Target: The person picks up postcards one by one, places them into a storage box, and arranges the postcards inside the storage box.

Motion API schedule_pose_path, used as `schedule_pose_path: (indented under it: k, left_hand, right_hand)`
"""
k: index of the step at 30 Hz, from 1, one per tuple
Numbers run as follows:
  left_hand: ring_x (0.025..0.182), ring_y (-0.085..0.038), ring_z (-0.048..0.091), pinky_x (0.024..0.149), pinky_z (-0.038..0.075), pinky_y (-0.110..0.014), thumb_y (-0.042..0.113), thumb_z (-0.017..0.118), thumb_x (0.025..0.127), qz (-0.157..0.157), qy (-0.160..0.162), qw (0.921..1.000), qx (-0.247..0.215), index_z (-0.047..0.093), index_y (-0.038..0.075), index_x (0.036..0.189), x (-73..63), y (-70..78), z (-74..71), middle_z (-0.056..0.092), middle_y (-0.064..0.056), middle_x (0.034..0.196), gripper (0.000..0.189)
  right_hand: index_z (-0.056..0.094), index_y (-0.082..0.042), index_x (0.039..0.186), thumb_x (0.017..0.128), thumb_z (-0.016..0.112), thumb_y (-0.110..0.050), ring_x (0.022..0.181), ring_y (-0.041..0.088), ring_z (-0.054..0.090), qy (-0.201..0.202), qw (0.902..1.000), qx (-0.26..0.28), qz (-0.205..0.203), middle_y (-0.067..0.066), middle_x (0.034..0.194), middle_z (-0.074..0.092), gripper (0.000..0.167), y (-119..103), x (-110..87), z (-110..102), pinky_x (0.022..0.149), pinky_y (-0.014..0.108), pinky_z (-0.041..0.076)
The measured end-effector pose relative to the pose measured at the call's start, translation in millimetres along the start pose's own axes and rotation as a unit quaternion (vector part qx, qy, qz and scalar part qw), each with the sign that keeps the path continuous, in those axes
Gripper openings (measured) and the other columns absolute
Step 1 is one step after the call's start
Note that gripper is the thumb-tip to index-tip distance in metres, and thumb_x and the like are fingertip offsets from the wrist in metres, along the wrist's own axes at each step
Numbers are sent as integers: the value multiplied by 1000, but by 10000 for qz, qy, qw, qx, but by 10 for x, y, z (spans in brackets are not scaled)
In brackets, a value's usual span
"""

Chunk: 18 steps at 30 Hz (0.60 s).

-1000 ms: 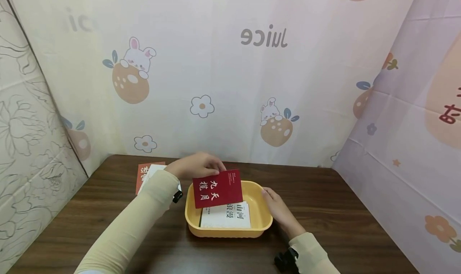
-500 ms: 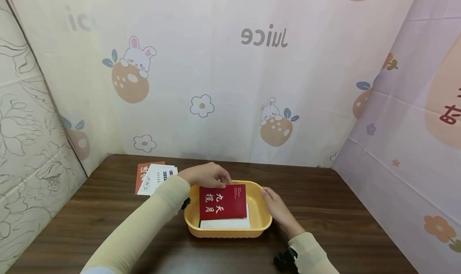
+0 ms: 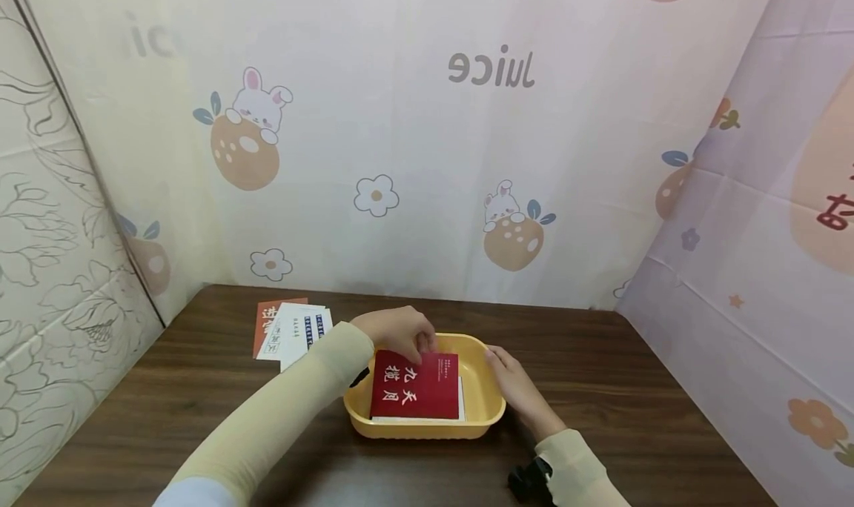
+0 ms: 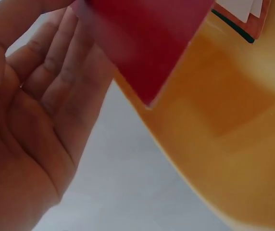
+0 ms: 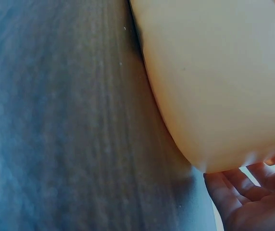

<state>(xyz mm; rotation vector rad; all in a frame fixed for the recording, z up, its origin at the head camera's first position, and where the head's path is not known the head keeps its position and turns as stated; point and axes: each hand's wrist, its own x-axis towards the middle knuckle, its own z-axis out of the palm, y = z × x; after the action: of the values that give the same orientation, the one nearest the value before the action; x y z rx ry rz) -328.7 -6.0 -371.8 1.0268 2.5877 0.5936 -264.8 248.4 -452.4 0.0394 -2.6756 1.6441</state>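
Note:
In the head view, my left hand point(image 3: 402, 330) pinches the upper edge of a red card point(image 3: 416, 397) with white Chinese characters. The card is inside a yellow plastic basin point(image 3: 482, 388), over a white card point(image 3: 461, 411) that shows only at its edges. From the left wrist, a corner of the red card point(image 4: 147, 62) hangs by the basin wall point(image 4: 176, 171), with my left fingers point(image 4: 63, 72) behind it. My right hand point(image 3: 520, 388) holds the basin's right side at the rim. In the right wrist view, its fingers point(image 5: 233, 187) touch the outer wall point(image 5: 214, 86).
Left of the basin, several white cards point(image 3: 293, 334) overlap an orange-red card point(image 3: 263, 329) on the dark wooden table point(image 3: 620, 418). Patterned curtains point(image 3: 427, 144) enclose the table at the back and sides.
The left hand has lowered the red card into the basin, slightly rightward and toward me, covering most of the white card. More of the pile at left shows. The right hand has stayed put.

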Motion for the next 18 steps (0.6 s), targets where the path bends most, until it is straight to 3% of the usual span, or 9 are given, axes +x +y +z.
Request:
schedule_pose_path:
  k: [5,12,18]
  left_hand:
    - [82,-7,62,73,57,-26,18,88,78,-301,-55,9979,564,74,24,101,52,28,68,66,11,87,28]
    - [79,-6,60,76,55,-26,18,86,80,-311,-95,9883,1493,76,20,100,112,115,172,67,9,86,22]
    - [79,-7,59,77,56,-27,18,86,81,-534,-193,9829,1753,77,20,99,100,175,262,67,9,87,20]
  right_hand:
    - [48,-1,143,110,37,-34,107,26,61,-9,10000,31,-13,19,132,58,48,8,1,3,88,42,52]
    - [46,3,144,109,38,-38,111,28,60,-58,9999,20,-90,23,135,55,54,-20,-21,-26,90,45,52]
    - [47,4,143,110,39,-35,109,29,61,-59,9999,82,-100,23,133,56,51,-31,-31,-16,88,44,52]
